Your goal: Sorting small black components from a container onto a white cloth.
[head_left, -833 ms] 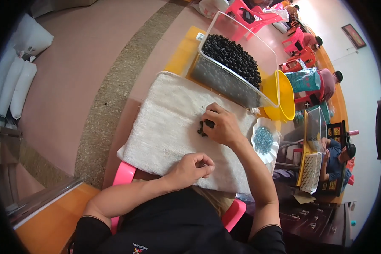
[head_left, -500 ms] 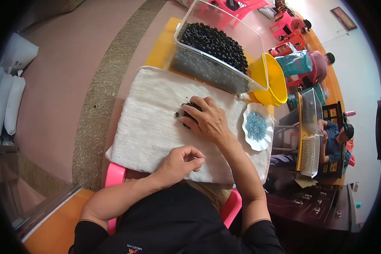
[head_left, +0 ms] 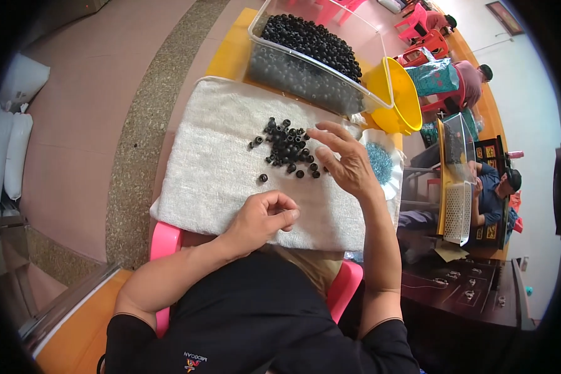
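A loose pile of small round black beads, some showing a hole, is spread over a white towel. To the right of the pile my right hand hovers open, its fingers apart and holding nothing. My left hand rests at the towel's near side, fingers curled and thumb pressed to the forefinger; whatever they may pinch is hidden. A white fluted dish of tiny pale blue pieces sits beyond my right hand, which partly covers it.
Behind the towel stands a clear plastic bin heaped with black beads, beside a yellow bowl. A person sits at another table to the right, near a white perforated basket. White sacks lie at far left.
My right hand has let go of a handful of black beads, which now lie scattered, and moved right toward the fluted dish. My left hand keeps its curled shape.
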The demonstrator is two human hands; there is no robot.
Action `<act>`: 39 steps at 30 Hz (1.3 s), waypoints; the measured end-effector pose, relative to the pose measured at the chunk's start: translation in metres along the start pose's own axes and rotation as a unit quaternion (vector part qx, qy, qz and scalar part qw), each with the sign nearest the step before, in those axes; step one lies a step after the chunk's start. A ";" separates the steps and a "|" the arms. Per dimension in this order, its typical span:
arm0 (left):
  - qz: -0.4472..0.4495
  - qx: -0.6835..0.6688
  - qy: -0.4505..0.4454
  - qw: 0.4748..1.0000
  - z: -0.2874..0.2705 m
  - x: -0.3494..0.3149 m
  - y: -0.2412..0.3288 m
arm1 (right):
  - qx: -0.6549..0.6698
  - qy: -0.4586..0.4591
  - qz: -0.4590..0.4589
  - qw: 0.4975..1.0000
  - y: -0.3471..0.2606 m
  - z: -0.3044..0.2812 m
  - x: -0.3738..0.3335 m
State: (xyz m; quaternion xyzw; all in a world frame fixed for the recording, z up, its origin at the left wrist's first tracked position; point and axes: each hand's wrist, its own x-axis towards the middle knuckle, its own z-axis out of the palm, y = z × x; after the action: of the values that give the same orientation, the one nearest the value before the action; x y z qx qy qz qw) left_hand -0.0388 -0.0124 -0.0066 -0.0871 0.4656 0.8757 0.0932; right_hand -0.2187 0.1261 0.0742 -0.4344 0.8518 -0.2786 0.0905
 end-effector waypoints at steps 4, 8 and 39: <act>-0.001 -0.007 0.000 1.000 0.000 -0.002 0.003 | 0.005 0.013 -0.027 1.000 0.016 0.004 -0.013; 0.002 -0.029 -0.012 1.000 0.001 -0.002 0.000 | 0.092 0.146 0.033 0.984 0.043 0.032 -0.036; -0.029 -0.014 -0.013 0.999 -0.003 -0.002 -0.005 | -0.101 -0.221 0.118 0.963 0.082 -0.092 0.172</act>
State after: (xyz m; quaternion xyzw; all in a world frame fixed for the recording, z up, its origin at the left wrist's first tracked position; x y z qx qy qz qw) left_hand -0.0351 -0.0128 -0.0119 -0.0910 0.4489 0.8803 0.1235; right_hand -0.4162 0.0649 0.1200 -0.3884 0.8796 -0.0756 0.2640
